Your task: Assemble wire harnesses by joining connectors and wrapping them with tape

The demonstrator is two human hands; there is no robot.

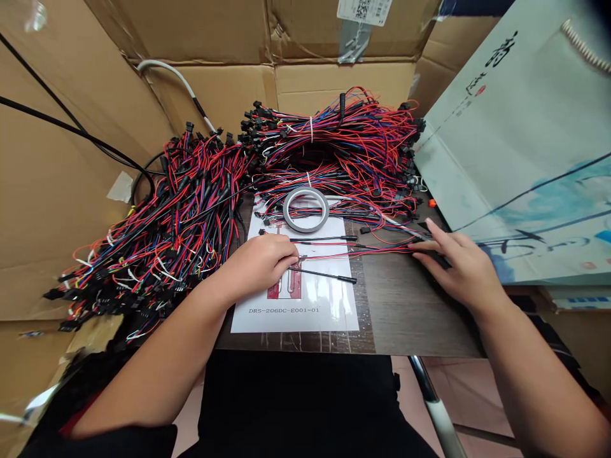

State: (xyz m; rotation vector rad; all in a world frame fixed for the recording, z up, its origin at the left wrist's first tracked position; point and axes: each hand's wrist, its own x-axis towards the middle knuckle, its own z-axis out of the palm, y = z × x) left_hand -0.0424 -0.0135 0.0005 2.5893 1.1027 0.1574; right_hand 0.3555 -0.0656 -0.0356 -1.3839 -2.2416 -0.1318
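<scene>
A wire harness (334,255) of thin red and dark wires stretches between my two hands, low over the table. My left hand (267,257) is closed on its left end, above a printed sheet (329,312); the fingers hide what lies inside the grip. At the right, my right hand (453,257) pinches the other end between thumb and fingers. Two black sleeved leads with thicker tips stick out to the right from near my left hand. A roll of grey tape (306,227) lies just beyond, partly over the sheet.
Bundled harnesses (334,133) with white ties are stacked at the back. A loose heap of harnesses (176,216) fills the left side. Cardboard walls (238,32) enclose the table (410,305). A pale paper bag (525,127) leans in at the right.
</scene>
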